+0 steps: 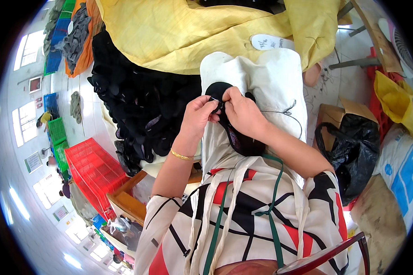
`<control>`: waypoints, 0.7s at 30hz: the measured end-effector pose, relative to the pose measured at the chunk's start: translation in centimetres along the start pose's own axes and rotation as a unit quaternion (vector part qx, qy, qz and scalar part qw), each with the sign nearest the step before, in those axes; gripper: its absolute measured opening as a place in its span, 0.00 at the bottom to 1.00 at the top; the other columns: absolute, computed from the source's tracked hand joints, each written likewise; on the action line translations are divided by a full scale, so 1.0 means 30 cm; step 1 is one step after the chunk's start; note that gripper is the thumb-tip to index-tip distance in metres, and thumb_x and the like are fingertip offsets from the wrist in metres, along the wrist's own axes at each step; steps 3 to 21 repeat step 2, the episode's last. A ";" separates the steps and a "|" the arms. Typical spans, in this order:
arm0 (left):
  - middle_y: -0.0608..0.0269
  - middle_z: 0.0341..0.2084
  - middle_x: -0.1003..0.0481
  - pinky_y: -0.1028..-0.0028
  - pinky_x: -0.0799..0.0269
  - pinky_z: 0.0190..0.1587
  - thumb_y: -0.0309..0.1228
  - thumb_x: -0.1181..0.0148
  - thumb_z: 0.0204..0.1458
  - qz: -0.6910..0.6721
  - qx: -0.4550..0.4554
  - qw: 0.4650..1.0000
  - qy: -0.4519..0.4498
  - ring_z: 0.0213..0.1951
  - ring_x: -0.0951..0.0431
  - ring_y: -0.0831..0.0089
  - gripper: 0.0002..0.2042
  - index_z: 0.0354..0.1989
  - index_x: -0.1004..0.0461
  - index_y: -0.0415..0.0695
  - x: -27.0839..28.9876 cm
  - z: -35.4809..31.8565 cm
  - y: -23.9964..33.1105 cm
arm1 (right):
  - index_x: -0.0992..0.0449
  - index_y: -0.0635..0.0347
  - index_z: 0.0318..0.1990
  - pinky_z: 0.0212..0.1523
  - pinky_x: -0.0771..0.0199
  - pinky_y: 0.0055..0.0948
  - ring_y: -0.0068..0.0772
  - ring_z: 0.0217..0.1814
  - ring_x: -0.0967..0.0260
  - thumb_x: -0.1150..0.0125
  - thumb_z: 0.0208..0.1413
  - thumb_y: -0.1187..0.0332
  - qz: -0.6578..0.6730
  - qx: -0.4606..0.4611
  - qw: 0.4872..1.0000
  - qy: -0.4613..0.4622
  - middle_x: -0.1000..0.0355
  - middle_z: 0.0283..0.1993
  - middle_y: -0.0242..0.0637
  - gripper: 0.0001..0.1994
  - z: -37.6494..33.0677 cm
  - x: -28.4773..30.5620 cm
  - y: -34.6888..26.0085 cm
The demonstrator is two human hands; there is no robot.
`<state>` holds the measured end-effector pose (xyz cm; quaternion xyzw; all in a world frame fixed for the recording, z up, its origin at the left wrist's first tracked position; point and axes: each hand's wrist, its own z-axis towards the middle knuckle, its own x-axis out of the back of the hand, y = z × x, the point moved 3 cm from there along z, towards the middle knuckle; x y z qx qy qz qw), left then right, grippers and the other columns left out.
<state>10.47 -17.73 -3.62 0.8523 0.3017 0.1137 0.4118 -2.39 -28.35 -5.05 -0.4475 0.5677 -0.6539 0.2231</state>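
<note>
A black cloth shoe (pixel 246 145) with a dark patterned lining lies over the white cloth (pixel 282 75) spread on my lap. My left hand (pixel 200 112) is closed in a pinch at the shoe's left edge, and a tiny whitish bit shows at its fingertips, too small to name. Against the upper part of the same shoe, my right hand (pixel 244 113) has its fingers bent and closed on the black material. Both hands are close together, and the fingers hide part of the shoe. To the right of my right hand, a dark thread (pixel 284 112) trails across the white cloth.
A large heap of black shoes (pixel 147 98) lies to the left. Yellow sheeting (pixel 170 36) spans the far side, with a white marked insole shape (pixel 267 42) on it. Red crates (pixel 94 172) stand at the left; a black plastic bag (pixel 348 149) sits in a carton at the right.
</note>
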 end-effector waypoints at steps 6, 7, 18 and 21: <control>0.64 0.25 0.22 0.79 0.28 0.27 0.33 0.37 0.56 -0.005 -0.001 1.000 0.008 0.22 0.24 0.78 0.09 0.38 0.23 0.41 0.003 0.002 -0.007 | 0.40 0.59 0.49 0.37 0.26 0.53 0.62 0.35 0.26 0.47 0.59 0.76 0.011 0.005 0.999 -0.037 0.25 0.33 0.56 0.13 0.032 0.013 0.000; 0.64 0.25 0.22 0.79 0.28 0.27 0.33 0.37 0.56 -0.005 -0.001 1.000 0.008 0.22 0.24 0.78 0.09 0.38 0.23 0.41 0.003 0.002 -0.007 | 0.40 0.59 0.49 0.37 0.26 0.53 0.62 0.35 0.26 0.47 0.59 0.76 0.011 0.005 0.999 -0.037 0.25 0.33 0.56 0.13 0.032 0.013 0.000; 0.64 0.25 0.22 0.79 0.28 0.27 0.33 0.37 0.56 -0.005 -0.001 1.000 0.008 0.22 0.24 0.78 0.09 0.38 0.23 0.41 0.003 0.002 -0.007 | 0.40 0.59 0.49 0.37 0.26 0.53 0.62 0.35 0.26 0.47 0.59 0.76 0.011 0.005 0.999 -0.037 0.25 0.33 0.56 0.13 0.032 0.013 0.000; 0.64 0.25 0.22 0.79 0.28 0.27 0.33 0.37 0.56 -0.005 -0.001 1.000 0.008 0.22 0.24 0.78 0.09 0.38 0.23 0.41 0.003 0.002 -0.007 | 0.40 0.59 0.49 0.37 0.26 0.53 0.62 0.35 0.26 0.47 0.59 0.76 0.011 0.005 0.999 -0.037 0.25 0.33 0.56 0.13 0.032 0.013 0.000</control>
